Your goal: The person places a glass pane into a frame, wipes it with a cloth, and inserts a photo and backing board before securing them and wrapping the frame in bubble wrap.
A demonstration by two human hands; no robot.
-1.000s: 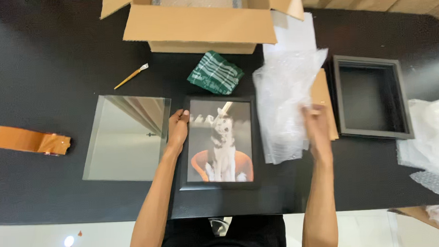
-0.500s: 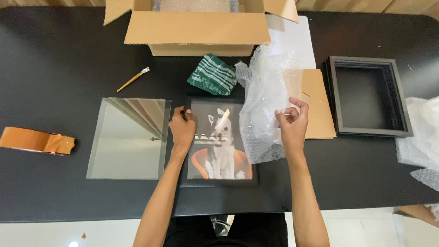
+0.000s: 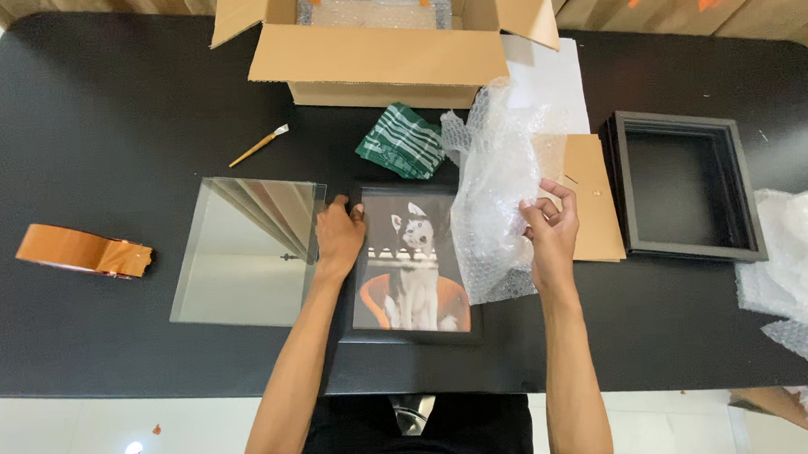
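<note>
Held down the upper left corner of the framed dog picture [image 3: 415, 281] with the left hand [image 3: 339, 237], fingers [image 3: 344, 211] pressed together and flat across the black border. Pinched the edge of a clear bubble wrap sheet [image 3: 498, 187] in the right hand [image 3: 550, 234], thumb against forefinger, the other fingers loosely spread. Found the picture flat on the black desk [image 3: 100, 122], closest to the body, with the wrap draped over its right side and raised above it.

Judged it best to keep the left palm's weight on the border rather than on the print, and to draw the wrap away low and slowly so that nothing dragged across the picture's face. Judged it wise also to mind the glass pane [image 3: 246, 252] lying just beside the left wrist.

Noted a roll of orange-brown tape [image 3: 83, 252] well apart at the left. Noted a brown backing board [image 3: 594, 200] under the wrap's right edge, a deep black frame [image 3: 681, 122] just beyond it, and loose wrap [image 3: 800, 255] at the far right. Saw farther off a folded green striped cloth [image 3: 402, 143], a small brush [image 3: 258, 146] and a white sheet [image 3: 547, 80]. Made out, farthest, an open brown cardboard box [image 3: 379, 65], flaps out, plain on its near wall, holding something flat in bubble wrap.
</note>
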